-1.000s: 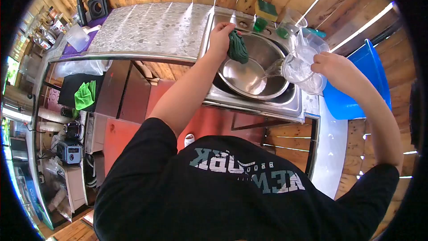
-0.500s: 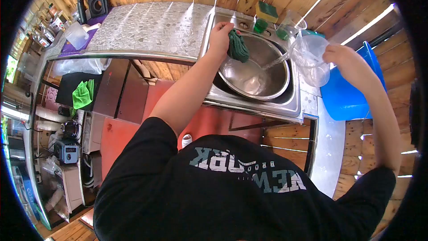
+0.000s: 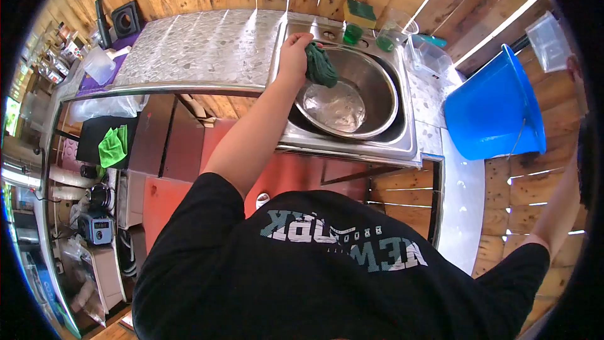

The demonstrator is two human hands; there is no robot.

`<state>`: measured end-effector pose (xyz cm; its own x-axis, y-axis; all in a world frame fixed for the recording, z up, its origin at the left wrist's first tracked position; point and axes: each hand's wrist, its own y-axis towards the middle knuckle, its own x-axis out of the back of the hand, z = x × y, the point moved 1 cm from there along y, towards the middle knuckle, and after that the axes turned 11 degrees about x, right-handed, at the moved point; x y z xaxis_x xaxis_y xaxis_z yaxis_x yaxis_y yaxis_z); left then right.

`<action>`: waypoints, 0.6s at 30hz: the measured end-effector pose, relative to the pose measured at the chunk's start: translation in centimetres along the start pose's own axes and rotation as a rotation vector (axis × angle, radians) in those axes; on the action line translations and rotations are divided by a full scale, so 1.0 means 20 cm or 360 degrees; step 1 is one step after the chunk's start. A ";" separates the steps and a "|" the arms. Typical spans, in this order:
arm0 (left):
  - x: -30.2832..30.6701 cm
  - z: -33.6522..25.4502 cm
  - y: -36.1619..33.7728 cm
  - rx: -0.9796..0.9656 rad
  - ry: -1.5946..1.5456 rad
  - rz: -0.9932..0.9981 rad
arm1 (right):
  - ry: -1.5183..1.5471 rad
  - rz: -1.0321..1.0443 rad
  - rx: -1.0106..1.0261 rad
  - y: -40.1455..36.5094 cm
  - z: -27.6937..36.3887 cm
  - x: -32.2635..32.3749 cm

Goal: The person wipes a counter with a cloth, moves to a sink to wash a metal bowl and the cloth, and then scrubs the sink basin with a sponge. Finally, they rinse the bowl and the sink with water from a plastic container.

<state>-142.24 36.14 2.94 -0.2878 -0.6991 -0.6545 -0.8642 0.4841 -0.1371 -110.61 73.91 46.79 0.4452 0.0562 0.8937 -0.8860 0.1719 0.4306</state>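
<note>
My left hand is closed on a dark green cloth, which hangs bunched over the rim of a round metal basin. The basin sits tilted in the steel sink, with some clear water in its bottom. Far to the right, my right hand is half lost in the dark edge of the view. Its fingers grip a clear plastic container, raised above and right of a blue bucket.
Behind the sink stand a green and yellow sponge, a green-tinted cup and a clear pitcher. Another clear container rests right of the sink. Leftward runs a stone-patterned counter with a translucent tub.
Water was pouring from the clear container into the basin; the stream has stopped. My right hand has carried the container away right, past the bucket. My left hand keeps the cloth at the basin.
</note>
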 end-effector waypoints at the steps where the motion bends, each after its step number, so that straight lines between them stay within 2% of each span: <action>1: 0.00 0.00 0.00 0.0001 0.0016 -0.0001 | 0.0102 0.0103 -0.0064 0.01 -0.22 0.08; 3: -0.01 0.01 0.00 0.0006 0.0057 -0.0022 | -0.0046 0.0195 -0.0289 0.01 -0.63 0.08; 7: 0.01 0.01 0.02 0.0016 0.0038 -0.0004 | -0.0144 0.0629 -0.0520 -0.12 -0.80 -0.29; 11: 0.00 0.00 0.01 0.0026 -0.0020 0.0020 | -0.0226 0.1100 -0.0784 -0.23 -0.78 -0.60; 14: -0.01 -0.01 0.00 0.0056 -0.0024 0.0017 | -0.0238 0.0991 -0.0791 -0.29 -0.60 -0.67; 15: -0.01 -0.01 0.00 0.0052 -0.0014 0.0010 | -0.0266 0.0849 -0.0748 -0.30 -0.64 -0.69; 18: 0.00 -0.01 0.00 0.0043 0.0003 -0.0012 | 0.0027 0.1079 -0.0754 -0.19 -0.40 -0.62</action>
<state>-142.25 36.12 3.09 -0.2821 -0.7038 -0.6520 -0.8549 0.4928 -0.1621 -111.73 80.34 33.09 -0.1611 0.3113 0.9366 -0.8164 0.4912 -0.3037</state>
